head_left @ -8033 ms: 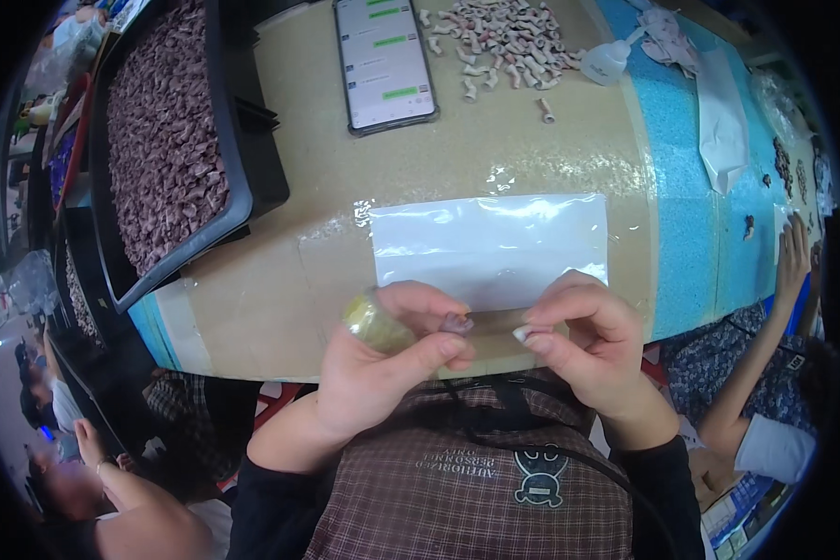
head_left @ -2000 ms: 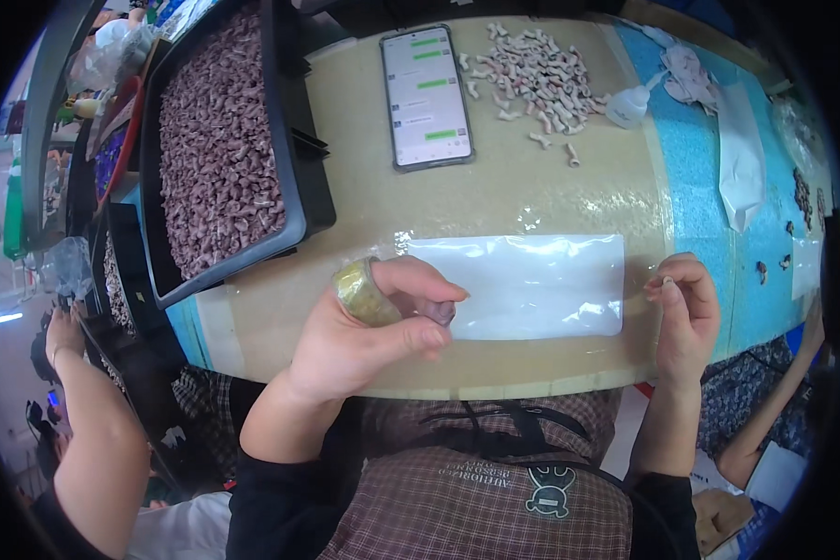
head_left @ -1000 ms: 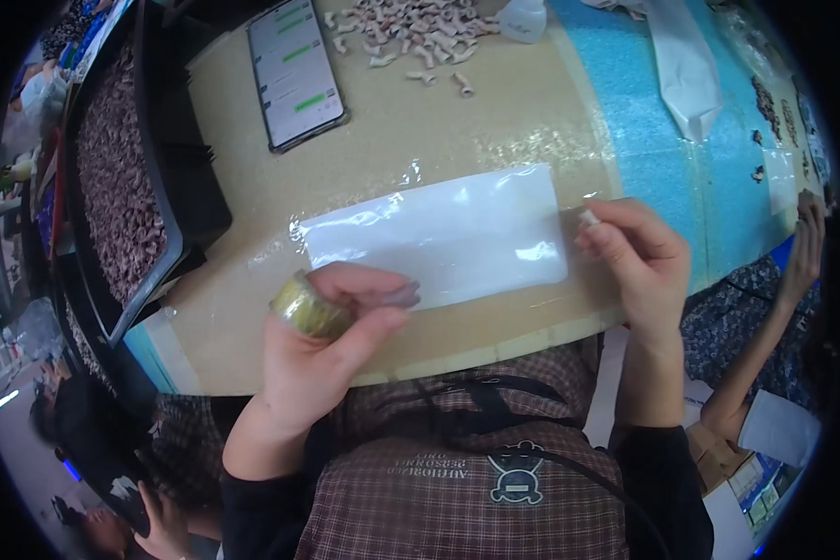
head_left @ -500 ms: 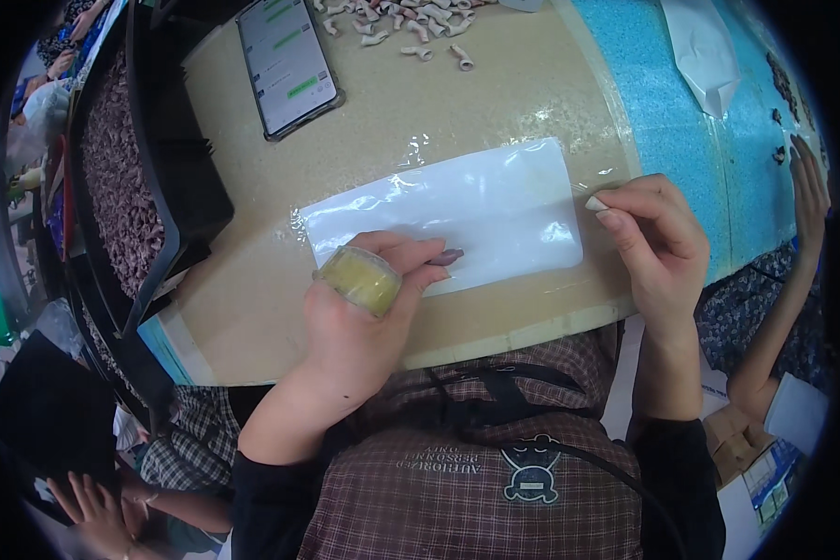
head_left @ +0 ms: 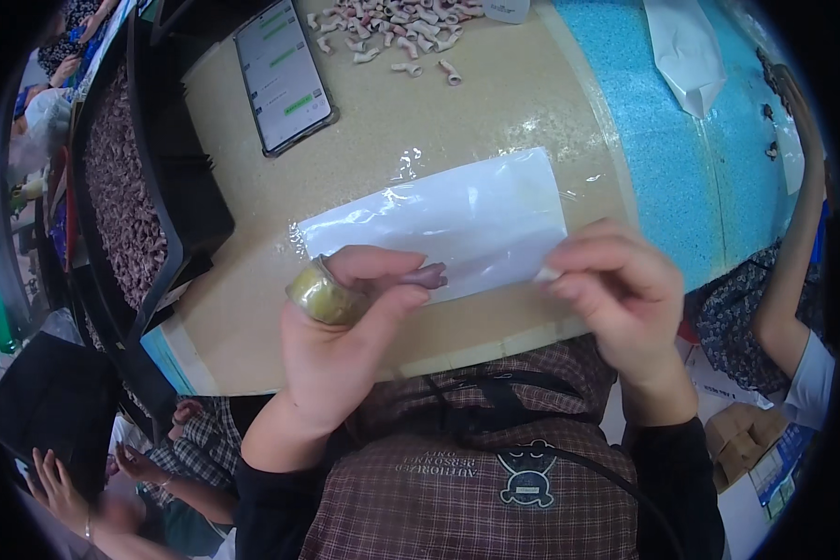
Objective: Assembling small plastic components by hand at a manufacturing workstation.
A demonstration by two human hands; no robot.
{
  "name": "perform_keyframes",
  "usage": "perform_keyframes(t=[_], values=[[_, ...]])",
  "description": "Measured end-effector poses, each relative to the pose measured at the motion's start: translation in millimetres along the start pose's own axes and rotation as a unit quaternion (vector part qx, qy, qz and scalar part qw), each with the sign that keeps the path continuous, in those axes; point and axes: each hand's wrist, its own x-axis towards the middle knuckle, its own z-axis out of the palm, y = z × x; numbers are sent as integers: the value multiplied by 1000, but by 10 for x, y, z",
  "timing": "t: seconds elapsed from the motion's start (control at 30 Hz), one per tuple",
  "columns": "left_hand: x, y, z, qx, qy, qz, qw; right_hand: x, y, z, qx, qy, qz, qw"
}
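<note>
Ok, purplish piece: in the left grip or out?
In: the left grip pinches the purplish piece between thumb and finger, its tip showing against the white sheet.

A glossy tan worktable (head_left: 439, 121) with a blue section (head_left: 663, 177) catches the light. Pale floor (head_left: 737, 504) shows beyond its near edge.

We see a brown checked apron (head_left: 476, 511) with pale lettering (head_left: 436, 469) and a cartoon patch (head_left: 527, 474), black sleeves (head_left: 285, 499) ending short of the wrists, a black cord (head_left: 603, 466) and a glossy yellowish band (head_left: 327, 294) on the left grip (head_left: 331, 355).
</note>
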Motion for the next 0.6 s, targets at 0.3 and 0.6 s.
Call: perform_keyframes(t=[0.3,0.6], values=[[-64,124,-73,-143,-3,-119,983,92,-24,384,38,-48,-58,996],[-94,138,-171,-151,-90,-82,981,120,-61,425,-2,-78,-102,992]])
